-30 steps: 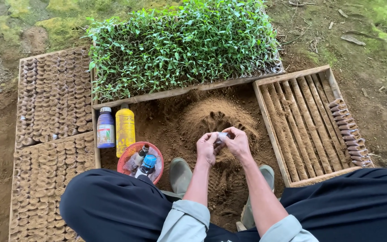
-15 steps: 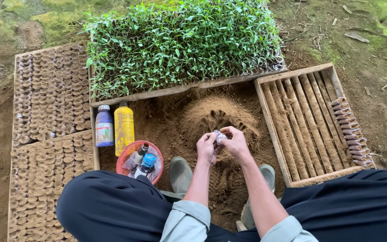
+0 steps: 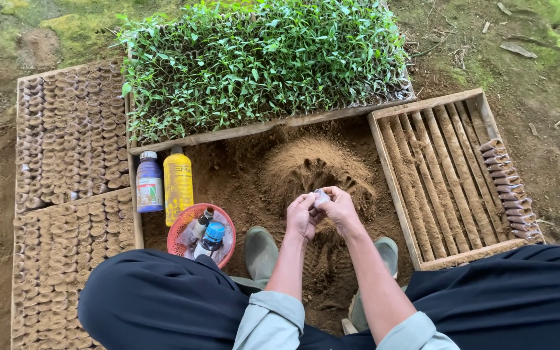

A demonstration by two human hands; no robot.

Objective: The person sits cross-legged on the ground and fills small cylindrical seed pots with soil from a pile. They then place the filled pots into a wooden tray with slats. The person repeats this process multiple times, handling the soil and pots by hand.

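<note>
— What are the hands doing?

— The left hand (image 3: 301, 217) and the right hand (image 3: 339, 209) meet above the soil mound (image 3: 315, 170), fingers pinched together on a small clear plastic sleeve (image 3: 321, 196). Both are closed on it, the sleeve sitting between the fingertips, just near of the mound's hollowed front.

— What lies around them?

— Far of the mound stands a wooden tray of green seedlings (image 3: 260, 61). To the right is a slatted wooden crate (image 3: 445, 175), with a row of filled soil sleeves (image 3: 507, 188) along its right edge. On the left, two trays of packed soil sleeves (image 3: 66, 188) sit one behind the other.

— And the bottles?

— A blue bottle (image 3: 149, 183) and a yellow bottle (image 3: 177, 178) stand upright side by side, left of the mound. Just near of them is a red basket (image 3: 183, 236) holding smaller bottles.

— The person's feet?

— Grey-green boots (image 3: 260, 251) rest on the dirt either side of the forearms, near of the mound.
</note>
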